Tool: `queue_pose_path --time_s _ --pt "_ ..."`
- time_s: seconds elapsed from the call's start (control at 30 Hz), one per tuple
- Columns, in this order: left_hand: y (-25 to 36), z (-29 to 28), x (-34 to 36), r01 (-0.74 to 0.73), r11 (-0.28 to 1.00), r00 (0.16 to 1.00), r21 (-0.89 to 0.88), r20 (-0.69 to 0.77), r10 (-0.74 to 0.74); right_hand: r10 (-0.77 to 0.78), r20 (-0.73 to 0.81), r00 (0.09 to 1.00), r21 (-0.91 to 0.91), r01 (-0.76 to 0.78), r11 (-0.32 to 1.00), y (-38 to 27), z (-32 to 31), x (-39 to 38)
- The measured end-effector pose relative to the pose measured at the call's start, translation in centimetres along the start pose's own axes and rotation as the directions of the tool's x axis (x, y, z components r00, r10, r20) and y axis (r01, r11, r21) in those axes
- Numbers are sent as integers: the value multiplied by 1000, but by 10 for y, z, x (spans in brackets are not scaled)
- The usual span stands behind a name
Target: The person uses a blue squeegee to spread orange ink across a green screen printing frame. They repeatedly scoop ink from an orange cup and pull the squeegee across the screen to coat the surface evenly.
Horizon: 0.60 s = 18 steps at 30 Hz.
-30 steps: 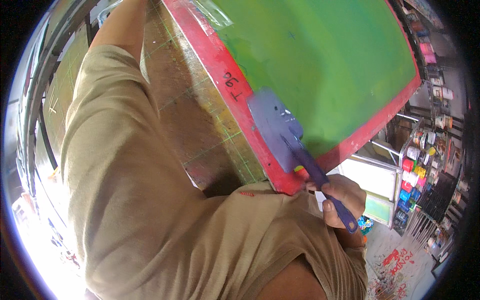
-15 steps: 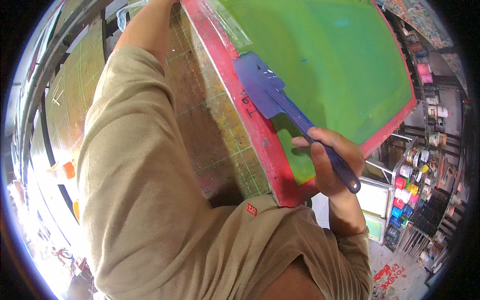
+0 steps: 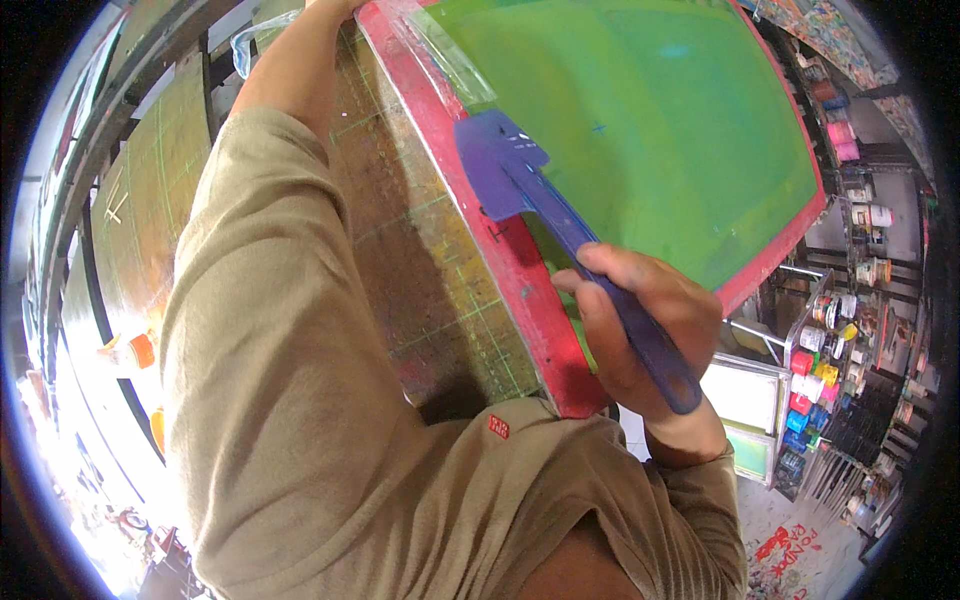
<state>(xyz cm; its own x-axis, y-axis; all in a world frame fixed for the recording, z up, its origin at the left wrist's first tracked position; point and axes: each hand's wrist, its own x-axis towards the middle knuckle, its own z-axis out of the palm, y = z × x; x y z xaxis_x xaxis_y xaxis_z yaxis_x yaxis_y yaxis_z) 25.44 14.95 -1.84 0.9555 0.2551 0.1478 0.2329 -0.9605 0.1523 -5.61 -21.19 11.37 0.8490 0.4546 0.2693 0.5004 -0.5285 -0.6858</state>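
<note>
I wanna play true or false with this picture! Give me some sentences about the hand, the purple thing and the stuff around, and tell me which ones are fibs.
1. The right hand is holding a purple spatula. True.
2. The printing screen has a blue border. False: the printing screen is green with a red border.
3. A clear strip lies over part of the screen's edge. True.
4. The spatula's blade points toward the person's body. False: the blade points away, and the handle end is nearer the body.
5. The person's shirt is tan. True.
6. Colourful tubs are on the left. False: the tubs are on the right.
</note>
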Motion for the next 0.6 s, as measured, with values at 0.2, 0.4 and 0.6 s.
queue_pose_path --time_s 0.2,0.4,0.6 --pt "3 1 -1 -7 1000 1000 -9 3 7 45 -156 987 30 -40 999 15 0 -11" --pt "0 3 1 -3 1000 1000 -15 0 3 109 -204 973 197 -69 978 18 -6 -4" --pt "5 -2 -4 1 1000 1000 -23 21 -1 157 -184 970 208 -118 971 25 -8 -4"
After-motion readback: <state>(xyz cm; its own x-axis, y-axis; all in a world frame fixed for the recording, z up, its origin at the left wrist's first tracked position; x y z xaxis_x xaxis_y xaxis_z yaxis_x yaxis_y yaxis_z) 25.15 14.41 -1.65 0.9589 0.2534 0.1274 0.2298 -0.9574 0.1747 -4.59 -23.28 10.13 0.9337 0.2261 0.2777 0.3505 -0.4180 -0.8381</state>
